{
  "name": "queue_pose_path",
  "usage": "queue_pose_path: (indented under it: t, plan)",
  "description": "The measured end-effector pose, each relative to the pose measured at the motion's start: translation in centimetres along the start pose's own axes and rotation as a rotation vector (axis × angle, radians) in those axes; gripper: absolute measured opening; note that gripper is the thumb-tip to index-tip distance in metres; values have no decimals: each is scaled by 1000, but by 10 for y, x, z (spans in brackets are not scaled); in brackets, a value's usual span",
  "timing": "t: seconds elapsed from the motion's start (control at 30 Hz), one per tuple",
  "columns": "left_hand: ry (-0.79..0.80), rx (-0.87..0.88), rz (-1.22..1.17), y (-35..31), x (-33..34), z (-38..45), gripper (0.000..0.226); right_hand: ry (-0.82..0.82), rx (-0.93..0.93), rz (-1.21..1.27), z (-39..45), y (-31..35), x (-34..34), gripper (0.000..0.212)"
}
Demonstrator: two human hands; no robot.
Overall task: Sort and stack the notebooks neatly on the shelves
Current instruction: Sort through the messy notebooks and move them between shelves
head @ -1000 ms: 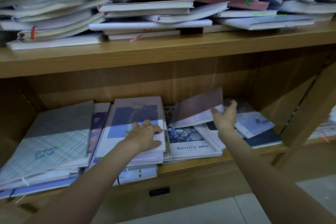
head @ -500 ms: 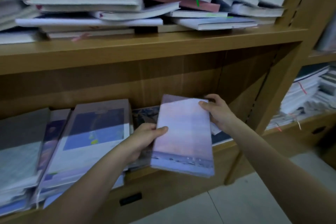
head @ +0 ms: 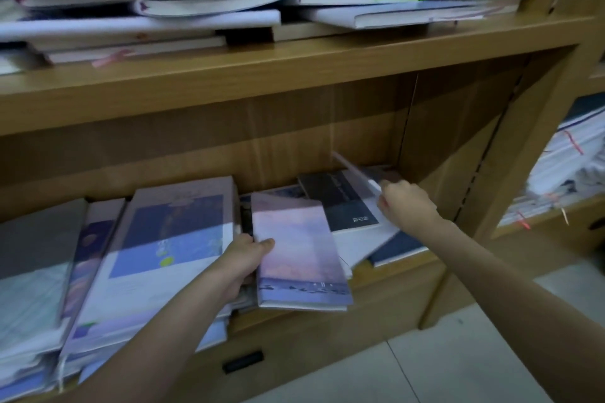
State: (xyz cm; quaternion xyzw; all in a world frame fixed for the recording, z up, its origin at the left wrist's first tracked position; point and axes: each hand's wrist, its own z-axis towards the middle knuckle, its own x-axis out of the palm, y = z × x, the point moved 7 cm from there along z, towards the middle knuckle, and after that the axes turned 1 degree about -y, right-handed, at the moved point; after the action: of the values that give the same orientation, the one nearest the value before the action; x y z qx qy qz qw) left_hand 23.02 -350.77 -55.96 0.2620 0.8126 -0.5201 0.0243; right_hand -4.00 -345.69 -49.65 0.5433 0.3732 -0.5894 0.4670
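A pink notebook (head: 296,252) is held over the front edge of the lower shelf (head: 386,275), cover up, its long axis running from 12 to 6 o'clock and leaning slightly toward 5; its near short edge overhangs the shelf front. It is gripped at its left long edge by the left hand (head: 242,260), thumb laid on the cover and fingers curled beneath, the forearm reaching in from 7 o'clock.

At 2 o'clock from it, a thin white notebook (head: 355,172) is tilted up on edge, its long axis running from 10 to 4 o'clock. Its near end is pinched by the right hand (head: 404,206), whose fingers are curled round it, the forearm entering from 4 o'clock. A dark notebook (head: 340,199) lies flat just beneath.

At 9 o'clock of the pink notebook a blue notebook (head: 163,239) tops a stack. A jumbled pile (head: 229,0) is spread along the upper shelf (head: 294,75).
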Motion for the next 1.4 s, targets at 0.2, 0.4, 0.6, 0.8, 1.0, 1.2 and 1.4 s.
queue_pose_path:
  t: [0.2,0.4,0.6,0.8,1.0,1.2,1.4]
  plan:
    - [37,-40,-207,-3,9,-6,43,43,-389,174,-67,124,-28,30]
    - [-38,48,-49,-8,13,-22,30,289,-353,470,-84,117,11,29]
    - [-3,319,-177,-38,-11,-75,21,399,-51,994,-84,80,15,90]
    - [90,886,208,-55,-93,-172,22,373,-81,1273,-112,148,-28,39]
    - [-59,1041,38,-81,-172,-232,18,112,-264,1297,-126,207,-109,37]
    - [-135,1050,-466,-141,-228,-257,34,-138,-543,1281,-120,243,-238,42]
    - [-635,932,-354,-229,-302,-247,31,-97,-466,1455,-58,292,-300,27]
